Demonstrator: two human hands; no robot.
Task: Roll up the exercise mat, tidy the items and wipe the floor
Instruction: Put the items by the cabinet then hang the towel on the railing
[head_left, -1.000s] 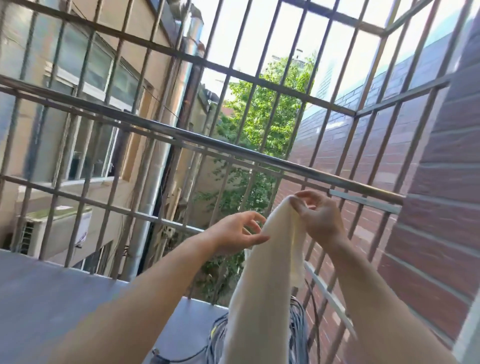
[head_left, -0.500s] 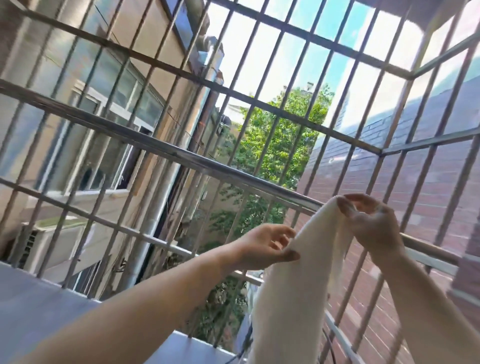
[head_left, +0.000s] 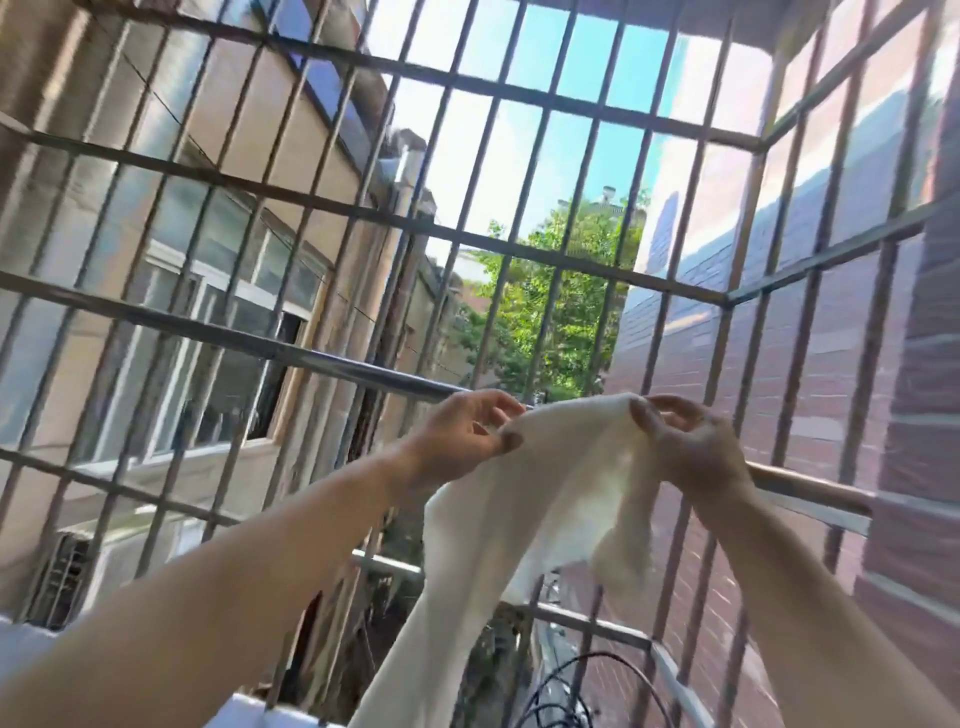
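A cream-white cloth (head_left: 524, 525) hangs from both my hands in front of a window cage of metal bars. My left hand (head_left: 462, 434) pinches its top edge at the left between thumb and fingers. My right hand (head_left: 685, 447) pinches the top edge at the right. The stretch of cloth between my hands is spread out level with a shiny horizontal rail (head_left: 343, 366); the rest hangs down toward the bottom of the view. The exercise mat and the floor are out of sight.
Metal window bars (head_left: 540, 156) enclose the space ahead and on the right. A red brick wall (head_left: 924, 415) stands at the right. Dark cables (head_left: 587, 686) coil at the bottom. Beyond the bars are a beige building and a green tree (head_left: 550, 312).
Both hands have risen and moved apart, spreading the cloth's top edge wider near the horizontal rail. The camera has tilted upward.
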